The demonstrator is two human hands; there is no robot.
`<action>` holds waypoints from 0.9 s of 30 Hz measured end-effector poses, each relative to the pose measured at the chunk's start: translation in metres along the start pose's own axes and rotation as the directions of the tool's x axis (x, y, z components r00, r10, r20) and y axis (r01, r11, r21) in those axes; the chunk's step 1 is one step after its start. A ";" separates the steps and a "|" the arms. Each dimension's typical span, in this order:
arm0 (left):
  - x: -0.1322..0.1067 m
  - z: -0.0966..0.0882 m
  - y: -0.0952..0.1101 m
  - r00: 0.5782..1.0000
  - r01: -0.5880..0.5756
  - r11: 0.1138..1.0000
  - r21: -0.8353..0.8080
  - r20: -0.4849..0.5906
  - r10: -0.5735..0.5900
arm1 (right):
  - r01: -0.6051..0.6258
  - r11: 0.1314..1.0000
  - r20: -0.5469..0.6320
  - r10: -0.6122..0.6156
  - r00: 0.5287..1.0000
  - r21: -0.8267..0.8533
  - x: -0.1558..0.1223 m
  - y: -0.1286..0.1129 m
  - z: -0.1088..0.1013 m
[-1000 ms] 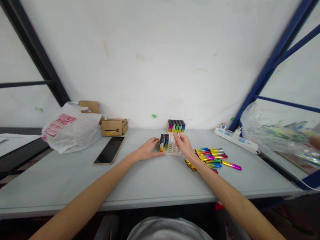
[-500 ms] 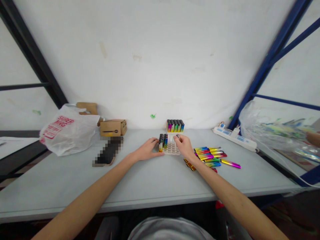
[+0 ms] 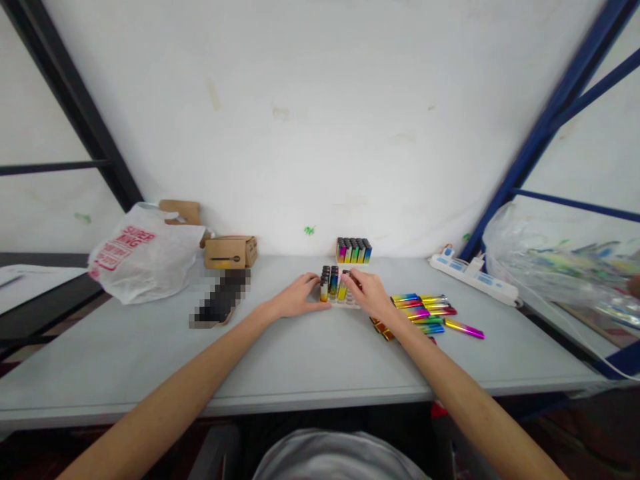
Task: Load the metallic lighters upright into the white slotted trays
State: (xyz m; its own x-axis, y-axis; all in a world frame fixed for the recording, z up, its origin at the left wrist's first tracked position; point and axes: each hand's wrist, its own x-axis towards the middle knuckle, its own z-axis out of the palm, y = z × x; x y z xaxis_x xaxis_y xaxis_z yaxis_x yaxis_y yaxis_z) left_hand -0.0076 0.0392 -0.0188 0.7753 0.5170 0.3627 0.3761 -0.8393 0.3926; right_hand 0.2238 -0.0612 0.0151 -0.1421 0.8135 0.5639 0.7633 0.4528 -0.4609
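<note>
A pale lighter tray (image 3: 345,305) with round holes lies on the table, with several dark-topped lighters (image 3: 325,285) upright at its left side. My left hand (image 3: 297,297) braces the tray's left end, thumb along the front and fingers curled by the back corner. My right hand (image 3: 369,292) is closed, pinching a yellow lighter (image 3: 343,288) by its upper part. That lighter is upright over the tray's middle; whether its base is seated in a hole I cannot tell. My right fingers cover part of the tray.
Shiny multicoloured lighters (image 3: 417,312) lie in a pile right of the tray. A filled block of lighters (image 3: 354,251) stands by the wall. Left are a phone (image 3: 223,297), a cardboard box (image 3: 227,253) and a plastic bag (image 3: 145,257); right, a power strip (image 3: 475,279).
My right hand has brought the yellow lighter upright over the tray's middle, beside the standing ones. My left hand keeps its place at the tray. The whole view has shifted slightly.
</note>
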 end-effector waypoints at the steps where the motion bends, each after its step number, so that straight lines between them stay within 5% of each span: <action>1: 0.000 0.000 0.000 1.000 0.001 1.000 0.000 0.001 -0.001 | -0.012 1.000 0.003 0.012 1.000 0.008 0.000 0.000 0.001; 9: 0.000 0.000 0.001 1.000 0.016 1.000 0.000 -0.006 -0.016 | -0.012 0.992 0.234 0.041 0.971 -0.123 0.002 0.004 0.005; 19: 0.000 0.000 0.001 1.000 -0.001 1.000 -0.003 0.001 0.001 | 0.078 0.903 0.283 0.049 0.958 -0.423 0.004 -0.006 0.010; 23: 0.000 0.000 0.002 1.000 0.006 1.000 -0.010 -0.026 -0.006 | 0.049 0.932 0.216 0.032 0.976 -0.359 0.004 0.008 -0.010; 27: 0.000 -0.001 0.001 1.000 0.015 1.000 0.014 -0.006 -0.014 | -0.018 0.963 0.173 0.067 0.983 -0.268 -0.004 0.040 -0.059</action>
State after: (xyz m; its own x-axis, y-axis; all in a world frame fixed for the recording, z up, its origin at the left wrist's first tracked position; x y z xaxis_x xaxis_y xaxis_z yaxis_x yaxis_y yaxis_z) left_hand -0.0075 0.0384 -0.0175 0.7665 0.5302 0.3624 0.3943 -0.8340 0.3860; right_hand 0.2916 -0.0676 0.0349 -0.1978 0.8928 0.4046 0.9068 0.3234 -0.2703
